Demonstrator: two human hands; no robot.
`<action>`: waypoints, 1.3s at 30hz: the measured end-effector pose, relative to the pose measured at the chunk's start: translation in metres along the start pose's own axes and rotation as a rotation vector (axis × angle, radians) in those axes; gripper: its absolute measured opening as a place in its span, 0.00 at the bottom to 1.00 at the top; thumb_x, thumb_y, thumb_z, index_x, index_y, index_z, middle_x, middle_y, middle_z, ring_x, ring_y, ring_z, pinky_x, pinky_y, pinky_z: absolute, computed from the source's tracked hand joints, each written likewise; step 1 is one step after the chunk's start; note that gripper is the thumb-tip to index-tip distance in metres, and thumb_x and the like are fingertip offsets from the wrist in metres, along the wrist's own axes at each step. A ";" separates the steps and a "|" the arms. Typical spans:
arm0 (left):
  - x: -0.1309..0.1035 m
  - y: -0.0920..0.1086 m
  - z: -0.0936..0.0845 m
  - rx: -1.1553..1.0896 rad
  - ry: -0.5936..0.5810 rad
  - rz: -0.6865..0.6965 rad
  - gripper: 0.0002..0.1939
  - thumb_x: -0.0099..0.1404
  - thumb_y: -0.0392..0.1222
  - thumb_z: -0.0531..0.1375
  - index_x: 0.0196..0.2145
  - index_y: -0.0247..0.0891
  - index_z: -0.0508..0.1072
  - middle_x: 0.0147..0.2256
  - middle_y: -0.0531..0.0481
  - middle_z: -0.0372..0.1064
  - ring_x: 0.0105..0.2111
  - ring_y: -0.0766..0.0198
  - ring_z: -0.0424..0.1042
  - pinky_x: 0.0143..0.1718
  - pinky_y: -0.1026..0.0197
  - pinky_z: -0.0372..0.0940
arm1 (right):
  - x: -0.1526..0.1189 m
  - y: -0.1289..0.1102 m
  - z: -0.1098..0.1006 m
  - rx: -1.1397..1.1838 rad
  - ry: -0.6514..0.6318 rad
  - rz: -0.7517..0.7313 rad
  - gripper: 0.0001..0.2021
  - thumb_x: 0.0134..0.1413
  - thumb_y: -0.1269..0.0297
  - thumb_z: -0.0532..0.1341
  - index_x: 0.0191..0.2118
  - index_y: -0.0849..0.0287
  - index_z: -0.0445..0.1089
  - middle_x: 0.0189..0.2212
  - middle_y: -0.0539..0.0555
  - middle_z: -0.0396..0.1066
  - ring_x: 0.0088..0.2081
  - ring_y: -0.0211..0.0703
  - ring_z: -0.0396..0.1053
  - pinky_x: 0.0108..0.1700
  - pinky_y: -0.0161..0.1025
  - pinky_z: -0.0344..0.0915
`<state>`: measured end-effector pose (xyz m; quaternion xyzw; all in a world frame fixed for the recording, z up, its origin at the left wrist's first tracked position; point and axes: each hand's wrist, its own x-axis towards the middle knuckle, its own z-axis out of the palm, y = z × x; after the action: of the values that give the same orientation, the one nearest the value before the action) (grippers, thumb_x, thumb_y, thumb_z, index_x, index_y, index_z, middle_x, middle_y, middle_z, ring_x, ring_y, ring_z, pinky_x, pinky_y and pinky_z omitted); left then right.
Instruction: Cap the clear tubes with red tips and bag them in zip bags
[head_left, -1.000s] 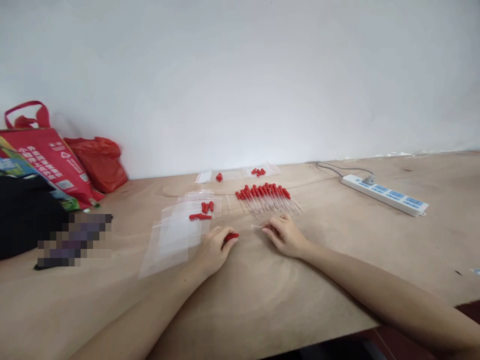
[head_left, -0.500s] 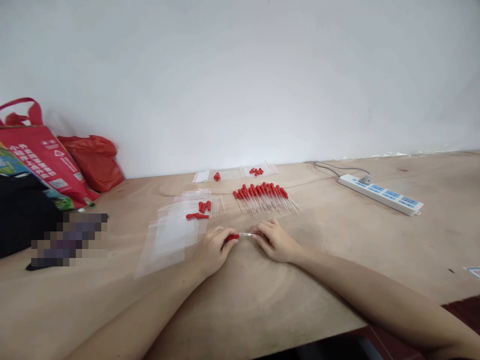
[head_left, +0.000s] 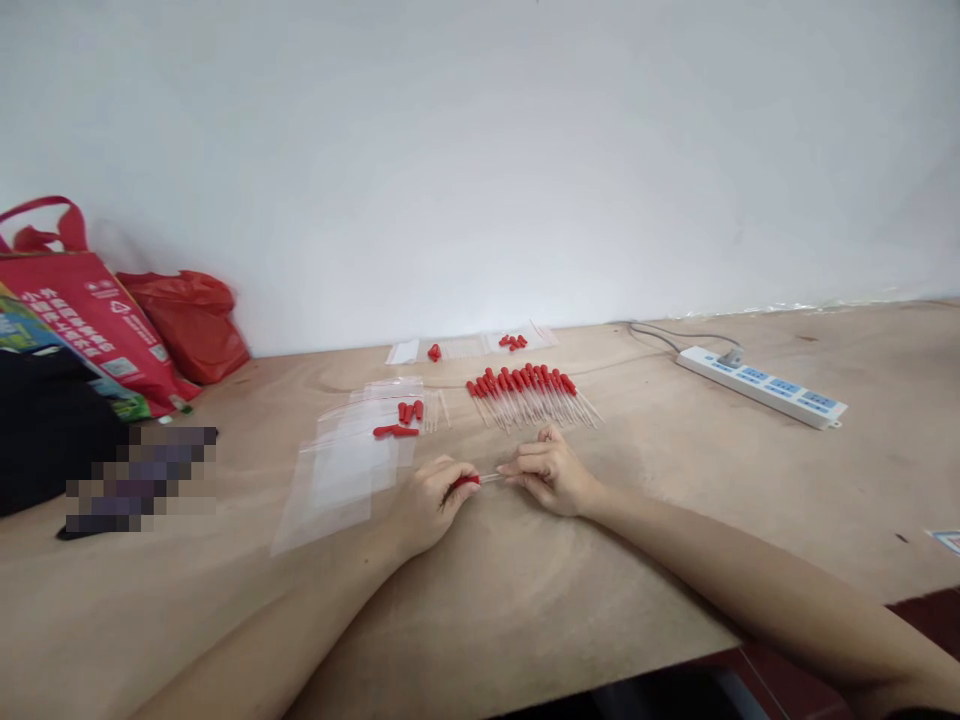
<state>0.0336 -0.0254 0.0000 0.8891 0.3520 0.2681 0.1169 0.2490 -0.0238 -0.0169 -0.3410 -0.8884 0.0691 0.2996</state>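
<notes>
Near the middle of the table, my left hand (head_left: 437,497) pinches a red rubber bulb (head_left: 466,480). A thin clear tube (head_left: 490,477) extends from the bulb to my right hand (head_left: 551,474), whose fingers are closed on it. Beyond my right hand lies a row of several clear droppers with red bulbs (head_left: 525,382). Several loose red bulbs (head_left: 397,431) rest on clear plastic bags (head_left: 341,480) left of my hands, with a few thin clear tubes (head_left: 433,412) beside them.
More red bulbs (head_left: 513,342) and thin tubes lie on bags near the wall. A white power strip (head_left: 761,387) is at the right, its cord behind it. At the left stand a red printed bag (head_left: 82,320), a red plastic bag (head_left: 187,320) and a black item (head_left: 52,430).
My right hand has shifted slightly up and left, and the tube between my hands now tilts a little. My left hand keeps its pinch on the red bulb.
</notes>
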 end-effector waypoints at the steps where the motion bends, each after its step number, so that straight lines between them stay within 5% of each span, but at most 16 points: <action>1: 0.000 0.001 -0.001 -0.001 -0.011 0.026 0.08 0.63 0.38 0.50 0.31 0.38 0.68 0.26 0.51 0.67 0.29 0.64 0.66 0.33 0.61 0.61 | 0.000 0.001 -0.001 -0.009 0.002 -0.013 0.09 0.55 0.66 0.52 0.35 0.55 0.70 0.26 0.49 0.69 0.27 0.35 0.63 0.39 0.40 0.44; 12: -0.002 0.001 0.004 0.071 0.033 0.118 0.09 0.63 0.38 0.49 0.29 0.36 0.66 0.25 0.49 0.66 0.28 0.64 0.64 0.31 0.62 0.61 | 0.006 -0.012 0.002 -0.202 0.015 -0.045 0.09 0.53 0.69 0.50 0.31 0.59 0.68 0.26 0.51 0.69 0.25 0.36 0.59 0.33 0.39 0.42; 24: 0.004 0.002 0.001 0.335 -0.004 0.351 0.12 0.65 0.35 0.46 0.29 0.33 0.66 0.25 0.47 0.66 0.28 0.61 0.62 0.31 0.59 0.60 | 0.012 -0.020 0.004 -0.112 -0.125 0.062 0.09 0.55 0.69 0.50 0.29 0.61 0.66 0.26 0.51 0.69 0.28 0.36 0.61 0.33 0.36 0.44; 30: 0.007 -0.013 -0.006 0.287 0.052 0.208 0.08 0.65 0.38 0.48 0.37 0.35 0.66 0.33 0.46 0.66 0.35 0.59 0.64 0.38 0.56 0.61 | 0.015 -0.025 -0.007 -0.200 -0.112 0.083 0.08 0.52 0.68 0.52 0.34 0.59 0.69 0.30 0.54 0.70 0.34 0.40 0.62 0.36 0.37 0.46; 34: 0.003 -0.025 -0.009 0.189 0.076 -0.060 0.16 0.61 0.39 0.53 0.47 0.37 0.61 0.42 0.44 0.62 0.43 0.57 0.63 0.44 0.54 0.60 | 0.012 -0.009 -0.018 -0.168 0.027 0.302 0.08 0.49 0.69 0.53 0.32 0.58 0.70 0.29 0.53 0.70 0.34 0.40 0.64 0.37 0.37 0.51; 39: 0.001 -0.033 -0.009 0.086 -0.022 -0.154 0.09 0.61 0.41 0.52 0.38 0.36 0.67 0.40 0.46 0.62 0.41 0.59 0.64 0.45 0.54 0.60 | 0.017 0.040 -0.034 -0.073 0.267 0.814 0.10 0.48 0.66 0.52 0.32 0.58 0.71 0.29 0.53 0.72 0.31 0.40 0.67 0.32 0.33 0.56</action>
<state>0.0104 -0.0011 -0.0051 0.8665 0.4294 0.2331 0.1027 0.2810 0.0147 0.0056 -0.6801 -0.6366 0.1056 0.3479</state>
